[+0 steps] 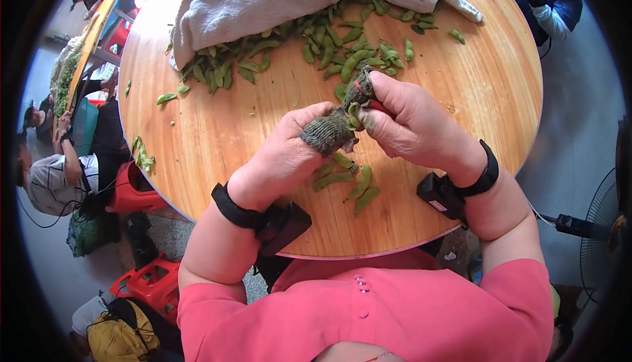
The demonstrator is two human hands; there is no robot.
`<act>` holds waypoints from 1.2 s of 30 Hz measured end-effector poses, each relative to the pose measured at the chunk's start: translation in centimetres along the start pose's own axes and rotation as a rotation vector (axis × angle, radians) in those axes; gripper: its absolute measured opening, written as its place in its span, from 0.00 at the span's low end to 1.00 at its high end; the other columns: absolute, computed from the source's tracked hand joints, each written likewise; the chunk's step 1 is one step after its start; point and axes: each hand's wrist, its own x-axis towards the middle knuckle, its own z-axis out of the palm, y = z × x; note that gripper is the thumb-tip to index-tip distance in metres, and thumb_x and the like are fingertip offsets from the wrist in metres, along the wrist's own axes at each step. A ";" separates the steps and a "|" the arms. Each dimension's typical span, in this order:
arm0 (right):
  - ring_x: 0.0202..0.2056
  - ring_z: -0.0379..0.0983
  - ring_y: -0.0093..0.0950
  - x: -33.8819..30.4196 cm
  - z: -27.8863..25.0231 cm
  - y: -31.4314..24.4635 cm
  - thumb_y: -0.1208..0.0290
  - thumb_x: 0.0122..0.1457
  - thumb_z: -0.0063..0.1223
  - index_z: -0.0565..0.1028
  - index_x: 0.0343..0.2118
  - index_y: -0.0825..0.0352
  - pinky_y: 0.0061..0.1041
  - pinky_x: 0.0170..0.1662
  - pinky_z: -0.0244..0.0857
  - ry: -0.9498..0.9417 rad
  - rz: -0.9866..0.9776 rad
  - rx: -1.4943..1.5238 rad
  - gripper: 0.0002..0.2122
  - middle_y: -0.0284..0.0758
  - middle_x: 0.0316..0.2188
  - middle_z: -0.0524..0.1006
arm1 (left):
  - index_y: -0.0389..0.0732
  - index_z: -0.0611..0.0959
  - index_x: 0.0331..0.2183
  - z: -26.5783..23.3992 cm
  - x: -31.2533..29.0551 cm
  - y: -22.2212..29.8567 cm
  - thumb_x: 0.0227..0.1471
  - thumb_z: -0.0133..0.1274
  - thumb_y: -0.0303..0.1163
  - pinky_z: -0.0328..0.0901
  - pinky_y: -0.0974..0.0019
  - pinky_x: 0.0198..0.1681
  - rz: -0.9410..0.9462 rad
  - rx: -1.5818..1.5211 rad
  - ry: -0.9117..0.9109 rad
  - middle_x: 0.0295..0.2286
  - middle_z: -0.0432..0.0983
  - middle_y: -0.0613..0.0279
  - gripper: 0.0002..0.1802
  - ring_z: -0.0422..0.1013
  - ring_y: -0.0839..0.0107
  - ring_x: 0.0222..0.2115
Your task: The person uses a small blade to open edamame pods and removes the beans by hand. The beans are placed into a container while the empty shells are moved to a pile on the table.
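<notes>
Over the round wooden table [237, 118] both my hands meet, closed, around a small green soybean pod [354, 118]. My left hand [284, 146] pinches it from the left, its thumb wrapped in a dark grey knitted cover [326, 133]. From the right, my right hand [411, 122] grips the same pod; a second knitted cover with red on it [359, 87] sits on one of its fingers. Below the hands, several loose pods [365, 181] lie near the table's front. A big pile of pods [322, 39] spreads beyond them, partly under a greyish cloth [263, 6].
Stray pods [142, 155] lie at the table's left edge. Red stools [148, 283] stand at the left, where other people [56, 178] sit by another table. A person in blue [553, 6] is at the far right. A fan [602, 230] stands to my right.
</notes>
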 end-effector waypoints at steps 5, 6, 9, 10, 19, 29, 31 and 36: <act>0.18 0.65 0.26 0.0 -0.1 0.0 0.73 0.56 0.46 0.66 0.28 0.70 0.27 0.23 0.60 0.070 -0.103 -0.233 0.05 0.35 0.16 0.67 | 0.38 0.76 0.36 -0.4 0.1 -0.5 0.52 0.48 0.24 0.54 0.82 0.24 0.004 0.000 -0.017 0.26 0.71 0.71 0.07 0.61 0.86 0.22; 0.19 0.66 0.29 0.1 -0.2 -0.2 0.73 0.56 0.46 0.66 0.28 0.70 0.29 0.24 0.60 0.092 -0.012 -0.168 0.06 0.38 0.16 0.68 | 0.38 0.76 0.36 -0.4 0.2 -0.7 0.52 0.48 0.24 0.54 0.82 0.24 0.006 0.002 -0.020 0.26 0.71 0.71 0.07 0.61 0.86 0.22; 0.20 0.67 0.30 0.2 0.0 0.2 0.72 0.56 0.47 0.66 0.28 0.70 0.29 0.24 0.61 0.150 0.019 -0.124 0.07 0.39 0.16 0.68 | 0.38 0.76 0.37 -0.3 0.2 -1.1 0.52 0.50 0.25 0.59 0.80 0.28 0.085 0.019 -0.010 0.28 0.71 0.71 0.07 0.64 0.84 0.26; 0.20 0.67 0.29 0.3 0.1 0.4 0.71 0.56 0.48 0.66 0.28 0.70 0.29 0.24 0.60 0.183 -0.037 -0.145 0.07 0.37 0.16 0.68 | 0.38 0.76 0.37 -0.3 0.2 -1.1 0.52 0.51 0.25 0.60 0.79 0.31 0.079 0.012 -0.042 0.29 0.72 0.72 0.08 0.66 0.84 0.28; 0.10 0.61 0.16 -0.4 0.5 -1.5 0.70 0.62 0.40 0.68 0.29 0.65 0.15 0.10 0.52 -0.102 0.247 0.395 0.07 0.27 0.13 0.67 | 0.35 0.76 0.36 0.0 -0.2 -0.6 0.49 0.56 0.27 0.63 0.76 0.29 0.291 0.323 -0.020 0.23 0.70 0.73 0.10 0.64 0.84 0.27; 0.13 0.62 0.14 -0.5 0.3 -0.8 0.71 0.62 0.42 0.66 0.30 0.66 0.14 0.15 0.57 0.033 0.052 0.423 0.05 0.26 0.18 0.66 | 0.34 0.76 0.35 -0.3 -0.4 0.0 0.44 0.49 0.20 0.61 0.75 0.27 0.087 0.126 0.049 0.27 0.72 0.67 0.12 0.67 0.79 0.26; 0.14 0.62 0.13 -0.3 -0.3 -0.8 0.71 0.62 0.42 0.66 0.30 0.66 0.14 0.15 0.57 0.115 0.043 0.426 0.05 0.25 0.18 0.65 | 0.36 0.75 0.33 -1.3 -0.5 0.6 0.48 0.47 0.27 0.57 0.76 0.21 0.161 0.519 -0.001 0.22 0.68 0.68 0.07 0.63 0.78 0.20; 0.19 0.68 0.34 0.3 -0.6 0.4 0.72 0.55 0.47 0.67 0.27 0.66 0.30 0.24 0.62 0.045 -0.251 -0.316 0.04 0.38 0.17 0.68 | 0.39 0.74 0.36 -2.6 -0.2 1.1 0.56 0.41 0.31 0.48 0.78 0.16 0.083 -0.542 0.105 0.19 0.63 0.68 0.09 0.53 0.82 0.14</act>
